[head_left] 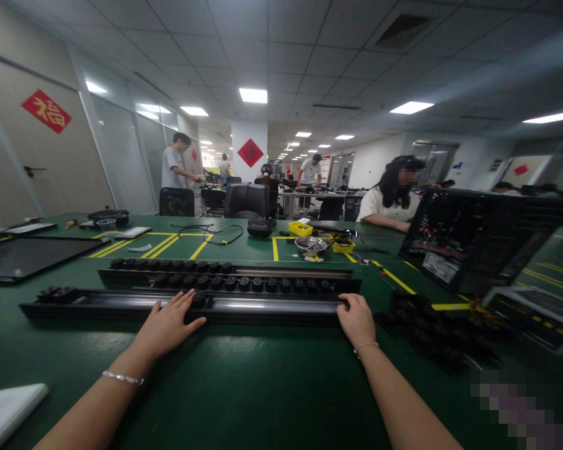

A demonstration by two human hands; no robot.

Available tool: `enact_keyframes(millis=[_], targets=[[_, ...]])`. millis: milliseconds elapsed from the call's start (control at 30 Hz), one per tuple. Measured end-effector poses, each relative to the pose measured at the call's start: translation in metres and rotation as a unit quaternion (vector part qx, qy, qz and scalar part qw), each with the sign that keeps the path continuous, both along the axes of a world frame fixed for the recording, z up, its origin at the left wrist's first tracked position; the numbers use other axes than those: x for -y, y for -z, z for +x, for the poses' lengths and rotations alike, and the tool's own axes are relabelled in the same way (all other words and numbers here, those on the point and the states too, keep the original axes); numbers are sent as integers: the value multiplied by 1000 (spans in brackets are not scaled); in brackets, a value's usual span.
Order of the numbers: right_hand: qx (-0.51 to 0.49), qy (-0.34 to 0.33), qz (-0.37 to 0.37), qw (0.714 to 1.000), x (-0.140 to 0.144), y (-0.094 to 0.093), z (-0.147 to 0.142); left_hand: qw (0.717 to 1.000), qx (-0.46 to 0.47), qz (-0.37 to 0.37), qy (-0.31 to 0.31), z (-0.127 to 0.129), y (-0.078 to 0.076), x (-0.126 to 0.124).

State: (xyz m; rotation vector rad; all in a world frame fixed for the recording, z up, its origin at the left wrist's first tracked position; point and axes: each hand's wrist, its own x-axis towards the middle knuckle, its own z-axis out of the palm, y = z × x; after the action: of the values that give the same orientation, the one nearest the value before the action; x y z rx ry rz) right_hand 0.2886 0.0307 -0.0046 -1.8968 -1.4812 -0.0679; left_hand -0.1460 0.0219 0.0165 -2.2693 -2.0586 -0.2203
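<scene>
A long black tray-like rail (pixel 272 307) with a shiny inner channel lies crosswise in front of me on the green table. My left hand (pixel 166 325) rests over it with fingers spread, thumb toward me. Beside its fingertips sits a small black round-topped part (pixel 199 300) in the channel. At the rail's right end, the fingers of my right hand (pixel 358 317) curl over the end and edge. More black round-topped parts (pixel 59 294) sit at the rail's left end. Behind lies a second black rail (pixel 291 273), with rows of similar parts on and before it.
Dark clustered parts (pixel 431 331) lie right of my right hand, near a metal power-supply box (pixel 539 319) and an open computer case (pixel 483 237). A metal bowl (pixel 311 245) and yellow tray (pixel 300 229) stand farther back. A person (pixel 389 200) sits across the table.
</scene>
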Motion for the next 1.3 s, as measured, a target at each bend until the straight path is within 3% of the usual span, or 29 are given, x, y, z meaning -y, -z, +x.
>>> enact_keyframes(millis=[667,1300], targets=[[12,-1,24,1000,-1,1,-1,1000,-6,21,17,3,6,-3],[-3,-9,20,1000,-2,2,0,1000,-6,15,23,9,3,-1]])
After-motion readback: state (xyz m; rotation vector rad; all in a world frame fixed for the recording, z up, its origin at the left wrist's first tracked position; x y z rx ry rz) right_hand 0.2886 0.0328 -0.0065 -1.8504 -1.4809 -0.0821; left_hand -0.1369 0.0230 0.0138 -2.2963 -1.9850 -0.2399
